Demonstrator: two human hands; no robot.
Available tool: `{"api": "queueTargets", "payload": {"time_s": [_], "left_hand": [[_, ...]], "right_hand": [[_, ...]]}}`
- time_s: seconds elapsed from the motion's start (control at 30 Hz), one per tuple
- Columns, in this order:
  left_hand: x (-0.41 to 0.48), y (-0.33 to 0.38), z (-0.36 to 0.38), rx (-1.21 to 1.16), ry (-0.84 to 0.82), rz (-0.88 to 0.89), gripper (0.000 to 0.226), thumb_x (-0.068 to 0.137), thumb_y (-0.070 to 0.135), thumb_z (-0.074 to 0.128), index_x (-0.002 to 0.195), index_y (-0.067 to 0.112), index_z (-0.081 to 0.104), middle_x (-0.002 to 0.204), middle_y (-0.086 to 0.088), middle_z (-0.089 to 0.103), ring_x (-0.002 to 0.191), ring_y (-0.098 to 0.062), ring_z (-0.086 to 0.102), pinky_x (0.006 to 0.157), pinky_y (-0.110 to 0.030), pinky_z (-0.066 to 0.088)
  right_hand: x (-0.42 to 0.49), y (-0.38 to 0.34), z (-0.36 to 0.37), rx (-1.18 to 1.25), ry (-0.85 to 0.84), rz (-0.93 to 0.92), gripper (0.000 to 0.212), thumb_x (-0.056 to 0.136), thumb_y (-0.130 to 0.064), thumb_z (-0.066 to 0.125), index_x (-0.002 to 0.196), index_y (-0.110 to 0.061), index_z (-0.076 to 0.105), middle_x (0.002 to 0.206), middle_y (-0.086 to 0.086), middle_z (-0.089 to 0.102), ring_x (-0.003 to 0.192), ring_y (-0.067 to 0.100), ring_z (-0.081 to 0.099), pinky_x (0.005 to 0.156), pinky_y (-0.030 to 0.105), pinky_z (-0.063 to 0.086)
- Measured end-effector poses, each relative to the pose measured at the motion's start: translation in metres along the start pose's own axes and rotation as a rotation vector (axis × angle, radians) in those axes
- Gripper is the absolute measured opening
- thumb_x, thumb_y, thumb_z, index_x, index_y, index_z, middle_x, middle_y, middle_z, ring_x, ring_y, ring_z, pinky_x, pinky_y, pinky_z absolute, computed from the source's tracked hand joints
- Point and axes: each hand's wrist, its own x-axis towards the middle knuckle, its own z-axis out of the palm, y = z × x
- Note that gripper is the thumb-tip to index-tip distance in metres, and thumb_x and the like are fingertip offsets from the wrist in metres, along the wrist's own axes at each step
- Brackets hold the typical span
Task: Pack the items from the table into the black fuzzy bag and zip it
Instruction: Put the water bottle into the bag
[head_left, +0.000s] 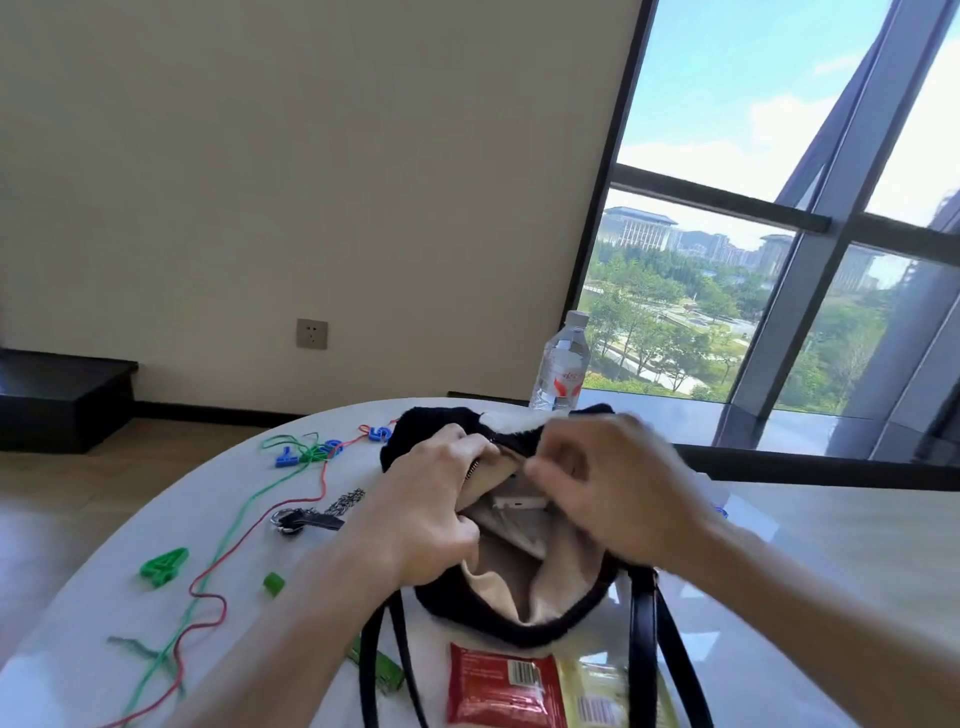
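Left hand (436, 514) grips the near rim of the black fuzzy bag (498, 618) at mid-table while the blurred right hand (618, 493) pinches its far rim, so spread the mouth wide before reaching for the red packet (504, 691) just beside it.
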Motion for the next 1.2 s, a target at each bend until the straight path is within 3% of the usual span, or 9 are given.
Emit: {"api": "queueTargets", "payload": {"time_s": [0.17, 0.27, 0.37, 0.5, 0.63, 0.8, 0.93, 1.07, 1.2], "left_hand": [[0.002, 0.0, 0.006, 0.039, -0.06, -0.032, 0.028, 0.077, 0.014, 0.062, 0.096, 0.028, 0.047, 0.087, 0.011, 0.049, 0.077, -0.007, 0.046, 0.063, -0.027, 0.037], [0.004, 0.002, 0.007, 0.052, -0.057, -0.033, 0.026, 0.081, 0.018, 0.064, 0.09, 0.027, 0.042, 0.081, 0.011, 0.046, 0.068, -0.007, 0.044, 0.057, -0.026, 0.032], [0.004, 0.003, 0.006, 0.055, -0.041, -0.016, 0.025, 0.083, 0.022, 0.063, 0.088, 0.029, 0.039, 0.087, 0.011, 0.046, 0.076, -0.008, 0.043, 0.061, -0.024, 0.031], [0.005, 0.0, 0.003, 0.036, -0.035, 0.016, 0.022, 0.084, 0.026, 0.062, 0.086, 0.03, 0.041, 0.096, 0.011, 0.046, 0.08, -0.008, 0.041, 0.065, -0.026, 0.033], [0.005, -0.004, -0.001, -0.021, -0.036, 0.039, 0.017, 0.085, 0.028, 0.062, 0.087, 0.029, 0.045, 0.102, 0.012, 0.046, 0.096, -0.006, 0.044, 0.08, -0.029, 0.044], [0.008, -0.005, -0.002, -0.069, -0.026, 0.039, 0.021, 0.084, 0.03, 0.063, 0.086, 0.029, 0.043, 0.099, 0.011, 0.045, 0.096, -0.006, 0.042, 0.075, -0.024, 0.04], [0.01, -0.007, -0.003, -0.094, -0.022, 0.016, 0.029, 0.081, 0.035, 0.067, 0.089, 0.031, 0.039, 0.097, 0.013, 0.044, 0.089, -0.006, 0.04, 0.066, -0.019, 0.029], [0.01, -0.013, -0.005, -0.1, -0.01, -0.017, 0.037, 0.077, 0.041, 0.07, 0.092, 0.029, 0.038, 0.095, 0.012, 0.05, 0.087, -0.008, 0.046, 0.066, -0.021, 0.032], [0.007, -0.02, -0.002, -0.06, 0.004, -0.04, 0.037, 0.075, 0.041, 0.071, 0.083, 0.03, 0.037, 0.086, 0.012, 0.052, 0.077, -0.005, 0.045, 0.062, -0.02, 0.033]], "right_hand": [[0.072, 0.054, -0.013, 0.214, 0.298, 0.326, 0.022, 0.083, -0.04, 0.077, 0.09, -0.025, 0.062, 0.071, -0.008, 0.068, 0.073, 0.019, 0.07, 0.076, 0.038, 0.057], [0.112, 0.087, 0.004, 0.213, 0.209, 0.518, 0.056, 0.078, -0.044, 0.081, 0.119, -0.019, 0.052, 0.099, 0.001, 0.069, 0.1, 0.028, 0.066, 0.088, 0.047, 0.054], [0.139, 0.111, 0.026, 0.169, 0.054, 0.637, 0.09, 0.076, -0.046, 0.083, 0.14, -0.008, 0.033, 0.129, 0.016, 0.058, 0.117, 0.036, 0.057, 0.097, 0.051, 0.05], [0.165, 0.126, 0.05, 0.191, -0.053, 0.741, 0.109, 0.074, -0.048, 0.086, 0.148, -0.001, 0.021, 0.123, 0.017, 0.056, 0.114, 0.034, 0.058, 0.093, 0.047, 0.052], [0.184, 0.129, 0.065, 0.221, -0.071, 0.789, 0.105, 0.074, -0.045, 0.087, 0.146, 0.001, 0.025, 0.108, 0.013, 0.051, 0.092, 0.025, 0.052, 0.067, 0.036, 0.044], [0.196, 0.129, 0.086, 0.194, -0.077, 0.818, 0.072, 0.075, -0.041, 0.087, 0.119, -0.003, 0.044, 0.082, 0.01, 0.057, 0.069, 0.017, 0.053, 0.071, 0.035, 0.048], [0.196, 0.137, 0.098, 0.232, -0.025, 0.812, 0.065, 0.074, -0.03, 0.089, 0.124, -0.005, 0.057, 0.113, 0.018, 0.069, 0.095, 0.028, 0.066, 0.084, 0.04, 0.054], [0.189, 0.131, 0.092, 0.265, 0.072, 0.805, 0.066, 0.071, -0.028, 0.091, 0.12, -0.002, 0.054, 0.112, 0.018, 0.066, 0.097, 0.03, 0.061, 0.088, 0.045, 0.053], [0.183, 0.121, 0.057, 0.281, 0.213, 0.63, 0.076, 0.066, -0.028, 0.092, 0.126, -0.004, 0.051, 0.118, 0.017, 0.063, 0.108, 0.035, 0.062, 0.093, 0.05, 0.054]]}}
